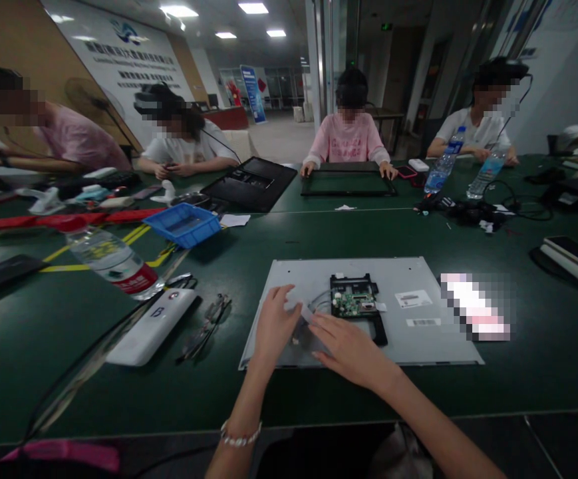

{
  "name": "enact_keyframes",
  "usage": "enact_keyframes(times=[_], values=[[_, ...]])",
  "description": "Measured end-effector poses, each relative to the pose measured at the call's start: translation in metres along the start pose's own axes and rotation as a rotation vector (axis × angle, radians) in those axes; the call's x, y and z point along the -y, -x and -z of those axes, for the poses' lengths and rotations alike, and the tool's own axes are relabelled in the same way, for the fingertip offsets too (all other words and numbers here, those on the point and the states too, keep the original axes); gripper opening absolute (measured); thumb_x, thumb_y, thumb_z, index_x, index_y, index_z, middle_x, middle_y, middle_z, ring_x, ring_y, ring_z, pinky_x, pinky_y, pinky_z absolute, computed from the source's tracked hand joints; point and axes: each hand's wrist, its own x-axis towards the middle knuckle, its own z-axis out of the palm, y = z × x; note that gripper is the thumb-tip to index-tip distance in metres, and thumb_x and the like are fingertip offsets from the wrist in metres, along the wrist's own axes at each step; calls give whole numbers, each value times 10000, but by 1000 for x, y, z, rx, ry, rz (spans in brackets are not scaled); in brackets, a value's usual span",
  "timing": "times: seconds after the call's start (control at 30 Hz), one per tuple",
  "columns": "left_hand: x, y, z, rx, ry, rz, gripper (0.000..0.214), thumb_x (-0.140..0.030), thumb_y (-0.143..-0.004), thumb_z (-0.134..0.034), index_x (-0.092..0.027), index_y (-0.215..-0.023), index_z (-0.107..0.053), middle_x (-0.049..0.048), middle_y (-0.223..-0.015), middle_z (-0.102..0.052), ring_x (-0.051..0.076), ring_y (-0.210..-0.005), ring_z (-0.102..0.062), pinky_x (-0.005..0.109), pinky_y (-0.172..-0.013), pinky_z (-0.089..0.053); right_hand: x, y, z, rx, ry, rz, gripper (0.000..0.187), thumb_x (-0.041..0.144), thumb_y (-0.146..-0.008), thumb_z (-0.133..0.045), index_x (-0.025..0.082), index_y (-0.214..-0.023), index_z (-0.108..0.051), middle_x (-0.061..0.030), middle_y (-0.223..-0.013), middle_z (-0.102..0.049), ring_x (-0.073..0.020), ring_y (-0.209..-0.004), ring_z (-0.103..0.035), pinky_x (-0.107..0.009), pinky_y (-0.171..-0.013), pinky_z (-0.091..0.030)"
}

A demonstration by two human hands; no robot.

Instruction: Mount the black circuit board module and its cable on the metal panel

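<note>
Green table (318, 233): left hand (273, 322), right hand (349, 349) touch strip (308, 313) on panel (418, 342).

The table (318, 233) is dark green, with yellow stripes (136, 234) near its left edge. On it lie a pale grey panel (418, 273), a green circuit board (351, 303) in a black frame (379, 329), a blue tray (183, 224) and a clear, red-labelled bottle (106, 256).

At least five people (349, 143) sit at one green table (318, 229), which bears three water bottles (114, 261), one blue tray (183, 225), one grey panel (418, 332), one circuit board (352, 301).
</note>
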Motion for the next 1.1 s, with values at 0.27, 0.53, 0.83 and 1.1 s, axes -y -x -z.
enact_keyframes(times=[0.27, 0.53, 0.83, 1.1], values=[[-32, 38, 0, 133, -303, -153, 228, -104, -876, -423, -159, -1062, -541, 93, -1073, -597, 232, -1005, -566, 374, -890, -449, 2, 2, -11, 64, -20, -21, 520, 270, -819, -584, 91, -1285, -440, -158, -1317, -499, -246, -1265, -403, -397, -1062, -348], [-22, 47, -18, 219, -391, -83, 287, -95, -895, -413, -118, -1176, -467, 118, -1143, -605, 218, -1032, -585, 342, -915, -437, 6, 8, -10, 110, -83, -64, 671, 445, -807, -570, 80, -1339, -386, -176, -1378, -433, -256, -1291, -372, -397, -1087, -300], [-26, 38, -19, 243, -466, -52, 331, -149, -900, -438, -97, -1227, -429, 153, -1209, -581, 245, -1093, -559, 370, -959, -391, 12, 19, -8, 131, -85, -88, 749, 482, -788, -573, 81, -1375, -335, -170, -1441, -343, -253, -1332, -307, -392, -1099, -280], [-23, 37, -21, 218, -406, -49, 405, -207, -888, -477, -95, -1267, -388, 161, -1251, -543, 252, -1105, -548, 369, -936, -414, 18, 24, -8, 81, -53, -111, 631, 416, -814, -570, 74, -1321, -415, -170, -1375, -441, -250, -1274, -397, -384, -1075, -328]])
